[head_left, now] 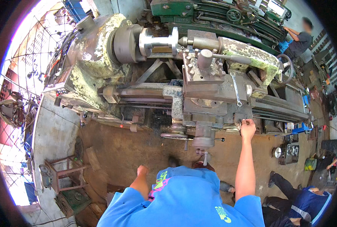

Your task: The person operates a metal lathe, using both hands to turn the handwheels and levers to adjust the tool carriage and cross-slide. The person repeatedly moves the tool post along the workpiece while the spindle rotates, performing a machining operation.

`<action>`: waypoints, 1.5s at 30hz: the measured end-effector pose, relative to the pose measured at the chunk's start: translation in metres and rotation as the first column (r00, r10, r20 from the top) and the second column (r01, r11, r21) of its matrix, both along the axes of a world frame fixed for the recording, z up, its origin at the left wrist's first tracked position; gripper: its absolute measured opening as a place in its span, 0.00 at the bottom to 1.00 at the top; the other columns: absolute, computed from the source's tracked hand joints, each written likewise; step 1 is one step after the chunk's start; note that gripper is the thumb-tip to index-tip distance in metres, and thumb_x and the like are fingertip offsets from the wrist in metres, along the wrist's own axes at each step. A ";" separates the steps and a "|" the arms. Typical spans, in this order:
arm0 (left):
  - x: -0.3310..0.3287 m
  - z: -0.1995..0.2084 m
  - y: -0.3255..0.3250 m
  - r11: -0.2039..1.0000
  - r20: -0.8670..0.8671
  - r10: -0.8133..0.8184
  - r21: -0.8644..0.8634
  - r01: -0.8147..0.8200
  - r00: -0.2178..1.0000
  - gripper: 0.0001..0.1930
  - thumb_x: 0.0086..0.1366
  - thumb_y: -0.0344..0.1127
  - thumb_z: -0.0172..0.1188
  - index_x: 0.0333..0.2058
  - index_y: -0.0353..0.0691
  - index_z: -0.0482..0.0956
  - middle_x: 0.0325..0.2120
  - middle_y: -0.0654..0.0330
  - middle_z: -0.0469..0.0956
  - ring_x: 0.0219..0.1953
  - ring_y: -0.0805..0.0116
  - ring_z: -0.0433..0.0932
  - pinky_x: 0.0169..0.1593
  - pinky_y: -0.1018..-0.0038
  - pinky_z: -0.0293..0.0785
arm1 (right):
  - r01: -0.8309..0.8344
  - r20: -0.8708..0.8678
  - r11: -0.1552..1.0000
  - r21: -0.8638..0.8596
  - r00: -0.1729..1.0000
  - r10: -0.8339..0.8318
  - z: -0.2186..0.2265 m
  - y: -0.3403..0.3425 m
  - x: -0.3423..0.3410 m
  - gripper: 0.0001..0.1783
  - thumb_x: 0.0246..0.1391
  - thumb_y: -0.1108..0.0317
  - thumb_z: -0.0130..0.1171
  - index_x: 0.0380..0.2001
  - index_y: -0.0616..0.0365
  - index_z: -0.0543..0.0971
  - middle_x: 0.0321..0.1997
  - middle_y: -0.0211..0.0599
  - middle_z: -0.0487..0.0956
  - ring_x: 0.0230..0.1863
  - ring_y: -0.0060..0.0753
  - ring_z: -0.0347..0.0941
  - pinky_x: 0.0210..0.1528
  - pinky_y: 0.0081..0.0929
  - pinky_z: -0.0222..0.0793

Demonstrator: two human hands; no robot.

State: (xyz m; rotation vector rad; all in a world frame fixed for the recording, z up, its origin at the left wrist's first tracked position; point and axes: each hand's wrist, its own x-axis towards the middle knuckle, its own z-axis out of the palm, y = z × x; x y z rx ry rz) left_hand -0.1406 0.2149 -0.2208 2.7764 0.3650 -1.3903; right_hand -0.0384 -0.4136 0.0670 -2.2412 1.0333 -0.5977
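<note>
My right hand (248,128) is at the front edge of the lathe carriage (206,108), right of the tool post, its fingers closed on something small that I cannot make out. By my left side hangs my left hand (142,170), touching no part of the lathe; its fingers do not show clearly. A shiny flanged metal workpiece (159,41) sits between the chuck (127,44) and the tailstock centre (183,42). The tool post (204,66) stands just in front of it, with a long handle. A combination wrench (236,90) lies on the carriage near my right hand.
Handwheels (176,136) and a crank handle (205,158) jut from the carriage toward me. Behind stands a green lathe (217,17) with a person (303,38) beside it. Another person (305,204) is low at the right. A small stool (68,172) stands left.
</note>
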 end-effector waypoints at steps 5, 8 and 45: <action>0.011 0.003 0.021 0.922 -0.082 0.355 -0.134 -0.363 0.931 0.17 0.56 0.47 0.59 0.35 0.40 0.84 0.34 0.48 0.83 0.40 0.56 0.83 0.42 0.61 0.78 | 0.005 -0.008 0.999 -0.047 1.000 -0.005 -0.002 0.002 0.001 0.11 0.49 0.63 0.64 0.30 0.61 0.81 0.29 0.49 0.82 0.34 0.51 0.80 0.40 0.39 0.73; 0.037 0.027 -0.019 0.449 -0.131 0.869 -0.198 -0.871 0.478 0.19 0.55 0.47 0.61 0.37 0.38 0.84 0.34 0.46 0.83 0.40 0.53 0.83 0.44 0.62 0.77 | -0.014 0.019 1.000 0.018 1.000 0.014 -0.004 0.000 0.000 0.11 0.49 0.64 0.64 0.30 0.61 0.80 0.29 0.49 0.82 0.33 0.50 0.80 0.39 0.39 0.73; 0.144 0.187 -0.209 0.495 0.098 0.675 -0.796 -0.349 0.732 0.57 0.56 0.58 0.66 0.66 0.21 0.42 0.67 0.36 0.48 0.69 0.51 0.53 0.68 0.67 0.53 | -0.077 0.107 0.978 0.192 0.993 0.058 -0.019 -0.011 -0.004 0.10 0.51 0.65 0.65 0.30 0.60 0.80 0.22 0.37 0.80 0.25 0.33 0.77 0.32 0.32 0.70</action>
